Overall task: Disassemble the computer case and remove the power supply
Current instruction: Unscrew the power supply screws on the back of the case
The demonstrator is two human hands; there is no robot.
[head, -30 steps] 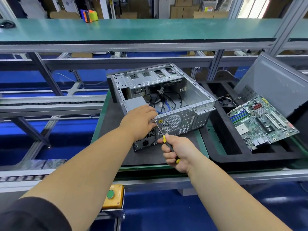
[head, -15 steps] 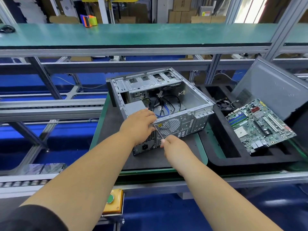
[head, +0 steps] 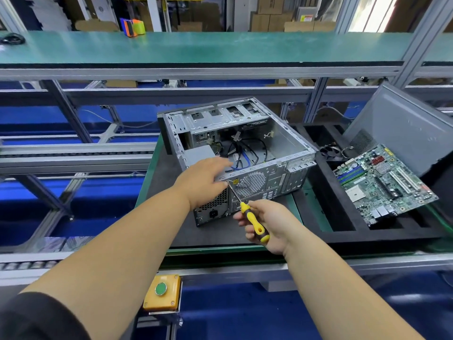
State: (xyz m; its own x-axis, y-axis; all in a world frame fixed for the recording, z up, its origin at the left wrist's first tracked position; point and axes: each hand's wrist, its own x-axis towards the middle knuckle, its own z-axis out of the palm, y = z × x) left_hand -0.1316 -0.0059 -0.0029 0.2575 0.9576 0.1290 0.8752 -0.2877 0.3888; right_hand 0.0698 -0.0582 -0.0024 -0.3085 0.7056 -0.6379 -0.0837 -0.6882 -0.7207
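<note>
The table [head: 157, 173] carries the open computer case [head: 282, 143], lying on its side on a dark mat, its rear panel facing the person. Right of the case, a black foam tray [head: 323, 217] holds a grey side panel [head: 402, 128] leaning upright and a green motherboard [head: 384, 185] tilted against it. Inside the case, at its near left corner, sits the power supply [head: 198, 153], its vented back showing in the rear panel. The left hand [head: 203, 180] rests on the case's top rear edge, fingers curled over it. The right hand [head: 267, 224], just in front of the case, grips a yellow-and-black screwdriver [head: 252, 222] whose tip meets the rear panel beside the left fingers.
</note>
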